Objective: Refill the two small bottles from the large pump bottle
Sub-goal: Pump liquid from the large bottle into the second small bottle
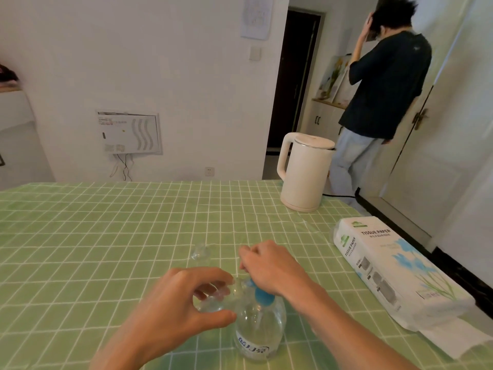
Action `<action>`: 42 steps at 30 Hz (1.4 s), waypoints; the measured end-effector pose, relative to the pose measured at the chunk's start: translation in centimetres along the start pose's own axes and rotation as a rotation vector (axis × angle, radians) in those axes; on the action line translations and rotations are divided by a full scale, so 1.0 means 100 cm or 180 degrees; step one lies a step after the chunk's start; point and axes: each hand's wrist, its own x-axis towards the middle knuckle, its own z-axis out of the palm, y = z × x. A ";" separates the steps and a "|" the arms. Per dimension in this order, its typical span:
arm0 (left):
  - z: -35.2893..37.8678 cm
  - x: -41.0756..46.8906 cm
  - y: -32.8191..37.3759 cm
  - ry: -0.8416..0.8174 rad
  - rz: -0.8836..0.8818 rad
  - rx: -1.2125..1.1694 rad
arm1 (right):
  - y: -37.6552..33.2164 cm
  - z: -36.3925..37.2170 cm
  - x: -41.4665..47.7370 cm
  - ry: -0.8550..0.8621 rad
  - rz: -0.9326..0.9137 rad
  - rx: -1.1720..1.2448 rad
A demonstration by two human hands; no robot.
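The large clear pump bottle (257,329) with a blue pump head stands on the green checked tablecloth (106,236) near the front edge. My right hand (269,265) rests on top of its pump, fingers curled over it. My left hand (184,303) holds a small clear bottle (213,301) between thumb and fingers, right beside the pump's spout. Another small clear item (200,252), a bottle or a cap, lies on the cloth just beyond my hands; I cannot tell which.
A white electric kettle (304,172) stands at the far right of the table, its cord trailing off the edge. A pack of tissue paper (394,268) lies along the right edge. A person (384,89) stands beyond the table by a door.
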 end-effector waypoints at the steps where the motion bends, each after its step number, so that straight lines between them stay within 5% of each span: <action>1: -0.001 0.000 0.000 0.0001 0.0008 0.0002 | -0.002 -0.001 -0.001 0.0052 -0.0032 -0.0070; 42: -0.003 0.012 -0.007 -0.0355 0.0117 -0.0179 | 0.003 0.000 0.006 -0.0255 0.0128 0.0089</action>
